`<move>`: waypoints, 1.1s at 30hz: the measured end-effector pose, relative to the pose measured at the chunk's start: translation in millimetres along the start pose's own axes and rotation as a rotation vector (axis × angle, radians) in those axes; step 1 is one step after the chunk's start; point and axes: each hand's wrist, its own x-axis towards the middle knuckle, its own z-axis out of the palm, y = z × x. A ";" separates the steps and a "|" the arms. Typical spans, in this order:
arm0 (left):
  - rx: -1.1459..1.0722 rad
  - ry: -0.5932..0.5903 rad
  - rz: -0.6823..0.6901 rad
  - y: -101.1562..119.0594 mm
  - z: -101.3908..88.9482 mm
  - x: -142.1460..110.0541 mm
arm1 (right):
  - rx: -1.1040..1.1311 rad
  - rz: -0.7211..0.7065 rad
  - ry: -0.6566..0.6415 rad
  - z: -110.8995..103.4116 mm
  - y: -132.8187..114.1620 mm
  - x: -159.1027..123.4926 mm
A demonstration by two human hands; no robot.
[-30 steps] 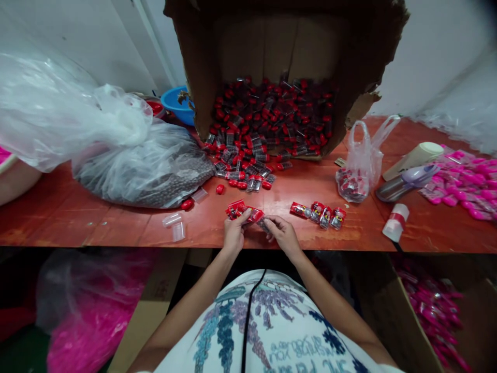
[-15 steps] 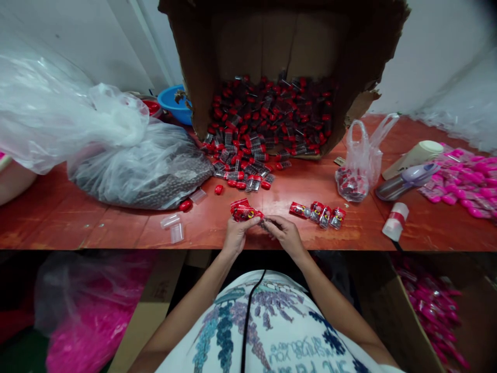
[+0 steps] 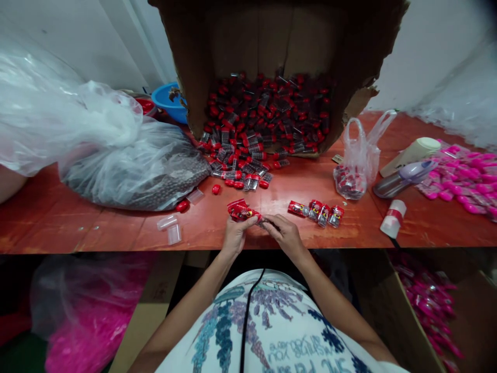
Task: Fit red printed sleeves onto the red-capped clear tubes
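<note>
Close to the table's front edge, my left hand [image 3: 235, 235] is closed, gripping red printed wrappers [image 3: 238, 210] that stick out beyond the thumb. My right hand [image 3: 286, 233] meets it from the right, fingertips pinched at the wrappers' near end; a small dark piece shows there, too hidden to name. Right of my hands lie several small clear containers in red printed wrappers [image 3: 323, 215]. Beyond the hands, a loose red cap [image 3: 216, 189] rests on the table. Two clear empty tubes [image 3: 174, 234] lie to the left.
A torn cardboard box [image 3: 182, 77] at the back spills red-capped containers [image 3: 248, 150] onto the table [image 3: 128, 228]. On the left bulges a clear bag of dark beads [image 3: 135, 171]. A small plastic bag [image 3: 351, 176], a bottle [image 3: 404, 178], a white roll [image 3: 393, 218] and pink pieces [image 3: 466, 178] stand right.
The view has shifted slightly, so the table's things sit a little further left. My hands stay together, still gripping at the wrappers, with only slight finger movement.
</note>
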 end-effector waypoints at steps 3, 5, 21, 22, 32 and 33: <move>0.020 -0.034 -0.028 2.3 -0.5 -0.9 | 0.082 0.095 0.007 3.2 4.3 -0.8; 0.042 -0.073 -0.040 4.6 0.1 -2.8 | 0.176 0.194 0.013 5.8 8.9 -1.3; 0.101 -0.101 -0.058 6.6 3.8 -6.1 | 0.216 0.177 0.095 11.8 2.5 -8.6; 0.103 -0.106 -0.064 7.1 4.5 -6.6 | 0.188 0.147 0.102 11.3 2.1 -8.7; 0.191 -0.169 -0.154 -0.9 7.8 -8.5 | 0.505 0.402 0.193 21.2 5.4 -8.5; 0.177 -0.174 -0.154 -1.0 8.0 -8.4 | 0.524 0.396 0.190 20.5 5.9 -7.9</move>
